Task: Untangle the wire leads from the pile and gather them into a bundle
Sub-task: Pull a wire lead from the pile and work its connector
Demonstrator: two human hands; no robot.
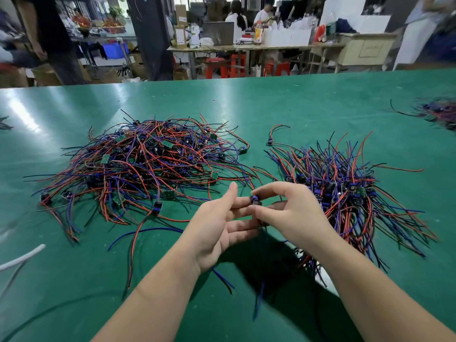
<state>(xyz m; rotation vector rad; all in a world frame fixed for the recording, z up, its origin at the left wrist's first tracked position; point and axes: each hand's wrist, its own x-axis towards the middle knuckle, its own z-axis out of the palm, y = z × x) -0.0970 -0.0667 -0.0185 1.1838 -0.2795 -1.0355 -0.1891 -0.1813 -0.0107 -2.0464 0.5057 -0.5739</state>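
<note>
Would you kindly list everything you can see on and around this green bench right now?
Tangled pile of wire leads with small green boards: one, red, blue and black, bench left-centre.
Gathered bundle of wire leads: one, same colours, bench right.
Stray lead with blue connector: one, between the two heaps, far side.
Further blurred wire heap: one, far right edge.
Green bench mat: one, under everything.
White cable: one, left edge.
Red plastic stools: several, beyond the bench.
Small blue-and-black connector: one, between the hands.
Left hand: fingers straight, by the connector.
Right hand: pinches the connector.

Green table, tangled wire pile left, wire bundle right
</note>
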